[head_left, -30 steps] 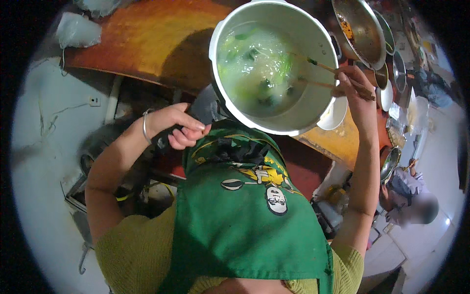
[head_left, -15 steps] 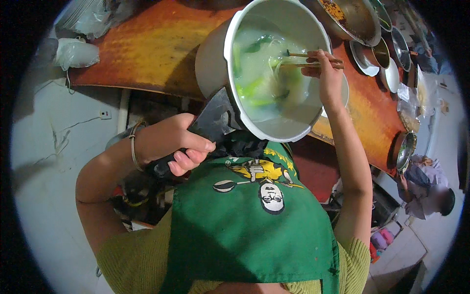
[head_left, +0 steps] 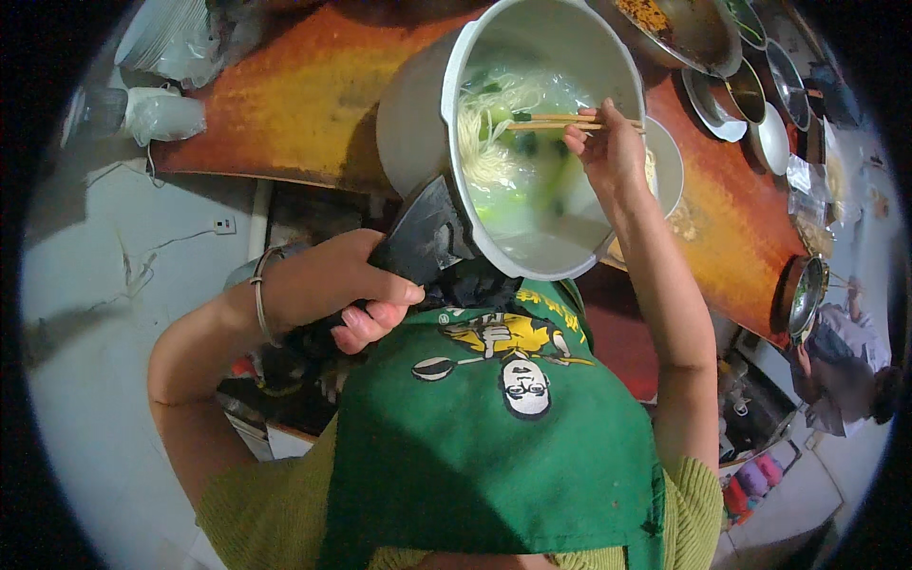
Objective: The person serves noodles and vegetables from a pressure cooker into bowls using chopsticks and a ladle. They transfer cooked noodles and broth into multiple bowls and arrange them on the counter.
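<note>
A deep grey pot (head_left: 408, 123) is tilted so its mouth faces me at the table's near edge. My left hand (head_left: 366, 290) is closed round its black handle (head_left: 426, 228). In my right hand (head_left: 613, 152), over the pot's right side, is a pair of wooden chopsticks (head_left: 551, 123), pinched with their tips inside. Pale noodles (head_left: 484, 142) are bunched by the tips at the left inner wall. Leafy greens (head_left: 560, 176) lie in the cloudy broth. The chopsticks' rear ends are partly behind my fingers.
A white bowl (head_left: 669, 176) stands just right of the pot, partly hidden. Beyond are a large metal basin (head_left: 698, 47), a white dish (head_left: 768, 142) and several bowls. Plastic-wrapped stacks (head_left: 163, 116) sit at the orange tabletop's (head_left: 256, 114) left end. Another person (head_left: 841, 361) is at far right.
The chopsticks have moved left inside the pot, and a bunch of noodles now shows at its left wall. My left hand keeps its hold on the handle.
</note>
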